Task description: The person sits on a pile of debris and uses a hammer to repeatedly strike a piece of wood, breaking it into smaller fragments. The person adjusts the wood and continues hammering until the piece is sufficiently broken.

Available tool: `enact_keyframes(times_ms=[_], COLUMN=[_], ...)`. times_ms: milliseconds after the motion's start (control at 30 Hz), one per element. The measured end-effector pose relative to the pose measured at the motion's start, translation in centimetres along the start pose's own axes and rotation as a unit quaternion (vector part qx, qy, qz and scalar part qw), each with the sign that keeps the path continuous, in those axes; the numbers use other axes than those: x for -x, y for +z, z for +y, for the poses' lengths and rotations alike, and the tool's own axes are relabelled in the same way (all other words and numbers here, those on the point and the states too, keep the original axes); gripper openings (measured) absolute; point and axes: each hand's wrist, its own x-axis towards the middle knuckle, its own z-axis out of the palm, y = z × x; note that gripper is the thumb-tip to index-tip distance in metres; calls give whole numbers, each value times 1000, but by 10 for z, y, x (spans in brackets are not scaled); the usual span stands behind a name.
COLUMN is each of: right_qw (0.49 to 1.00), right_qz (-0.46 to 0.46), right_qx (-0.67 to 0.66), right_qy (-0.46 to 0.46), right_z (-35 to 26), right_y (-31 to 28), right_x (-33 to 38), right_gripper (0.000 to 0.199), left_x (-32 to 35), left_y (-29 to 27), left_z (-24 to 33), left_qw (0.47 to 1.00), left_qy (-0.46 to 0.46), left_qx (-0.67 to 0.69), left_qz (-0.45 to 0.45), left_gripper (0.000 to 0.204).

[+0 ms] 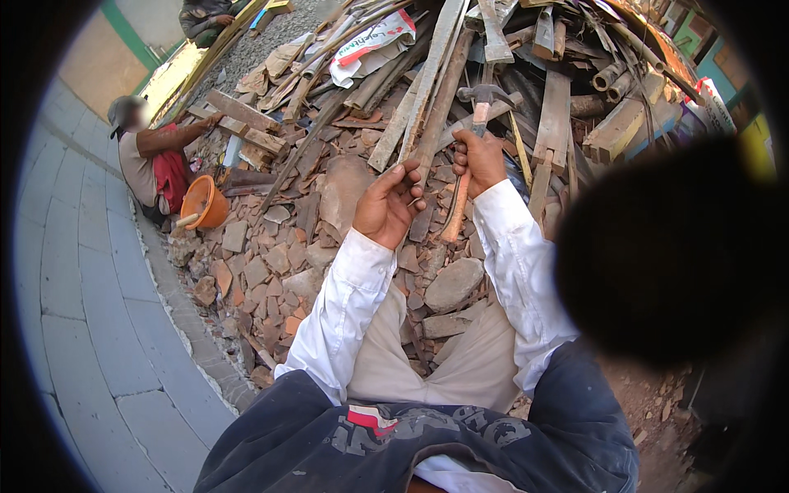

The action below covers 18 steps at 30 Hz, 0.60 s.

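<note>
My right hand [481, 162] is wrapped round the handle of a claw hammer [482, 112]. Its metal head points away from me, and the worn orange-brown handle runs down below my fist. To its left, my left hand [385, 207] is raised palm up, fingers curled and thumb tip against the index finger. Anything pinched there is too small to make out. Just beyond its fingertips lie the near ends of long weathered planks [421, 86]. Broken brick and tile rubble [279, 259] spreads beneath both hands and around my knees.
A heap of boards, bamboo poles [610, 76] and a white sack [374, 51] rises ahead. At left, a person [152, 156] crouches beside an orange bucket [205, 204], along a grey block wall [99, 271]. Another person [205, 16] sits farther back. A dark blurred shape [666, 255] blocks the right.
</note>
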Motion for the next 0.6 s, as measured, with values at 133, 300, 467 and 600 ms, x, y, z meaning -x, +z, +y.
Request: enact_keyframes(times_ms=[133,300,467,600], right_qw=[998,993,989,992], right_qz=[-55,-93,-106,-97], right_qx=[23,67,90,74], right_qy=[7,13,41,41], right_z=[5,5,8,16], right_y=[-1,10,10,12], right_x=[3,15,19,15], right_gripper=[16,13,12,13], left_x=[-6,-9,-5,-4], left_y=[-5,-11,-3,-4], left_z=[-1,1,-3,-7], left_qw=[999,998,1000,996], left_qy=[-1,4,3,-37], left_qx=[47,64,1,-61], left_qz=[-23,-22,27,57], left_gripper=[32,32,31,31])
